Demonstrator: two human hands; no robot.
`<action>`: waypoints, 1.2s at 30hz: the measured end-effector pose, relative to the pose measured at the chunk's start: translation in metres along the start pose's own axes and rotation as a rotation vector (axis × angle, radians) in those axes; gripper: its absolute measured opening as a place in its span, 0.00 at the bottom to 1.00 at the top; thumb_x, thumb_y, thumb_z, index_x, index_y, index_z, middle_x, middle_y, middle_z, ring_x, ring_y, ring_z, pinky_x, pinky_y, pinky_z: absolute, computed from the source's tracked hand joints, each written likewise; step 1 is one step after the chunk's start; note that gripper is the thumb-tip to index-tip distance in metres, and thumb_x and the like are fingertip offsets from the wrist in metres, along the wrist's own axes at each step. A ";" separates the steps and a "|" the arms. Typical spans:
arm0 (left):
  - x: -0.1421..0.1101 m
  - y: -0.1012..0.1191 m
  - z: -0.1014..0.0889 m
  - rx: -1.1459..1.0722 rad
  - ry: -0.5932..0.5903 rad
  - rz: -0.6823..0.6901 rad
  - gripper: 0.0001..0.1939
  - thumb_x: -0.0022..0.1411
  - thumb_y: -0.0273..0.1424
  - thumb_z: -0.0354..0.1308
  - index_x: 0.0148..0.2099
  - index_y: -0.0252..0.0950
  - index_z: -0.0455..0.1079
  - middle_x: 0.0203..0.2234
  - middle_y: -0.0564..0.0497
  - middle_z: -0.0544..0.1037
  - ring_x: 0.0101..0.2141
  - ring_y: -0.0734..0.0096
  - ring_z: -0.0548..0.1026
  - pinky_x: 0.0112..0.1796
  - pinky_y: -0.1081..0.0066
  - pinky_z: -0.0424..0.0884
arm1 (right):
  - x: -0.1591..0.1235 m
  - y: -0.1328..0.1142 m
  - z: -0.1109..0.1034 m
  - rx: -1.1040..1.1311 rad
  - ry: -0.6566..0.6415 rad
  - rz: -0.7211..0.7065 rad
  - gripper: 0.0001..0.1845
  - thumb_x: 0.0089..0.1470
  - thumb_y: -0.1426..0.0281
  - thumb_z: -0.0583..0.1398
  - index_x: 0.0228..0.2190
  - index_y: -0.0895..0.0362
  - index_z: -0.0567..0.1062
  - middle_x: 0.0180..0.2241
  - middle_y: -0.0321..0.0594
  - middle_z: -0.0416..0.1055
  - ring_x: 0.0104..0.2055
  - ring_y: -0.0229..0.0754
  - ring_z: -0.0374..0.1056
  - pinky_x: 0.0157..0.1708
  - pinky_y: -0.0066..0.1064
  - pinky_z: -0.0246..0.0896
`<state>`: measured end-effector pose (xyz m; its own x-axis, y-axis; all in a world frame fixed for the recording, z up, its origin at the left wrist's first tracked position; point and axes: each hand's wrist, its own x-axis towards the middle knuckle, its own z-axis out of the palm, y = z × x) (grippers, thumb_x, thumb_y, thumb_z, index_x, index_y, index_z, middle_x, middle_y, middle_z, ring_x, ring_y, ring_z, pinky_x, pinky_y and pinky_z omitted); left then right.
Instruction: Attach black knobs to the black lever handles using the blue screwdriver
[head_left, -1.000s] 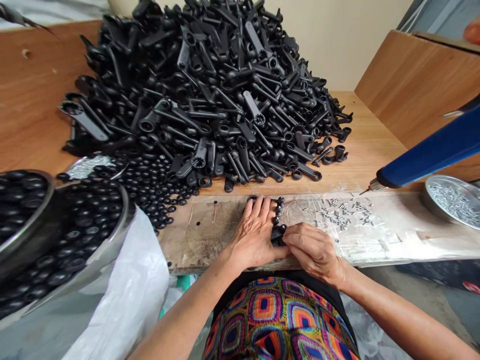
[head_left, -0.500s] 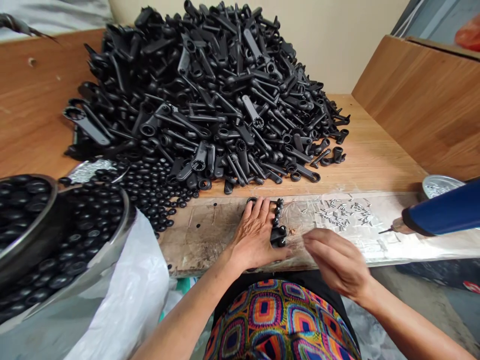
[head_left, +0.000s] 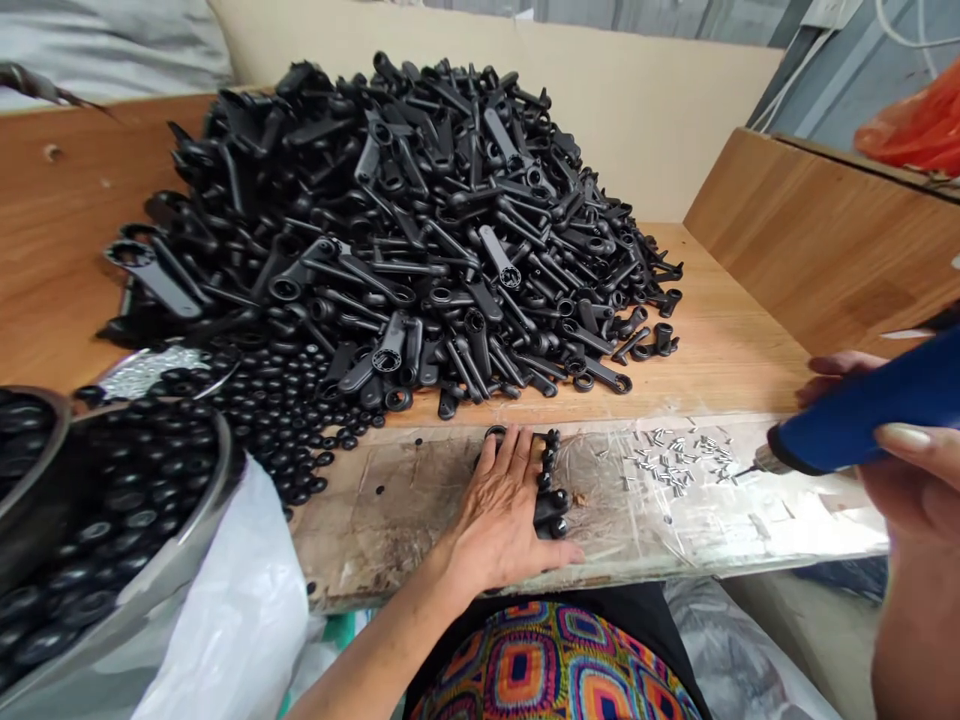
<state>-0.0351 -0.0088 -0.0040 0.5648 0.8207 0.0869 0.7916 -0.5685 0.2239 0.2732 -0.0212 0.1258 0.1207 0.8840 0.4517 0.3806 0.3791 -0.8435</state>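
Observation:
My left hand [head_left: 501, 510] lies flat with its fingers stretched over a row of black plastic crank handles [head_left: 551, 505], pressing them against the board. Their knob ends stick out to the right of my fingers; the rest is hidden under the palm. At the right, my right hand [head_left: 911, 480] wraps round the blue body of an electric screwdriver [head_left: 847, 415]. Its thin bit points left, close to a scatter of small silver pins [head_left: 671, 460] on the taped board [head_left: 600, 540].
A big heap of black crank handles [head_left: 420, 230] fills the back of the table. Round black knobs [head_left: 292, 400] spread at its left front, beside metal bowls of knobs [head_left: 135, 520]. A wooden panel [head_left: 825, 230] stands at the right, a red plastic bag [head_left: 915, 125] behind it.
My right hand has moved from beside the crank handles to the right and taken hold of the electric screwdriver. My left hand stays on the handles. The camera view has tilted up slightly.

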 end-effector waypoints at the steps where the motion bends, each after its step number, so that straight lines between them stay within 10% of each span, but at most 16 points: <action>1: 0.000 0.000 0.000 -0.006 0.003 -0.003 0.59 0.43 0.66 0.43 0.64 0.23 0.43 0.62 0.31 0.45 0.62 0.49 0.39 0.59 0.52 0.39 | 0.004 -0.003 0.009 0.101 0.078 0.050 0.19 0.45 0.68 0.63 0.41 0.41 0.71 0.36 0.43 0.72 0.35 0.51 0.71 0.30 0.44 0.69; 7: -0.001 0.001 -0.001 -0.024 -0.001 -0.007 0.58 0.44 0.65 0.43 0.64 0.24 0.44 0.62 0.32 0.44 0.62 0.51 0.39 0.59 0.53 0.37 | 0.010 -0.011 0.083 0.437 -0.018 0.049 0.41 0.34 0.72 0.67 0.52 0.49 0.63 0.29 0.40 0.72 0.30 0.49 0.69 0.26 0.40 0.67; 15: -0.001 0.001 -0.001 -0.028 -0.006 -0.013 0.54 0.47 0.61 0.45 0.64 0.24 0.44 0.63 0.33 0.42 0.62 0.51 0.36 0.59 0.54 0.37 | 0.038 -0.019 0.152 0.305 -0.031 -0.037 0.33 0.45 0.54 0.59 0.51 0.50 0.57 0.25 0.36 0.66 0.26 0.43 0.65 0.25 0.36 0.63; 20: -0.002 0.000 0.000 -0.045 0.008 -0.007 0.54 0.48 0.62 0.44 0.64 0.24 0.44 0.63 0.33 0.44 0.62 0.50 0.39 0.60 0.55 0.36 | 0.045 -0.008 0.164 0.171 -0.059 -0.103 0.31 0.46 0.45 0.52 0.48 0.49 0.60 0.25 0.35 0.64 0.25 0.42 0.65 0.26 0.36 0.63; 36: 0.000 0.002 -0.003 -0.044 -0.014 -0.023 0.54 0.49 0.62 0.43 0.64 0.24 0.43 0.63 0.34 0.42 0.62 0.52 0.37 0.59 0.57 0.34 | 0.047 -0.001 0.173 0.653 -0.046 -0.035 0.30 0.37 0.61 0.66 0.45 0.48 0.65 0.22 0.33 0.70 0.22 0.44 0.66 0.20 0.34 0.60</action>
<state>-0.0348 -0.0100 -0.0008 0.5499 0.8325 0.0676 0.7936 -0.5460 0.2684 0.1198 0.0672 0.0980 0.0730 0.8734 0.4815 -0.2533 0.4832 -0.8380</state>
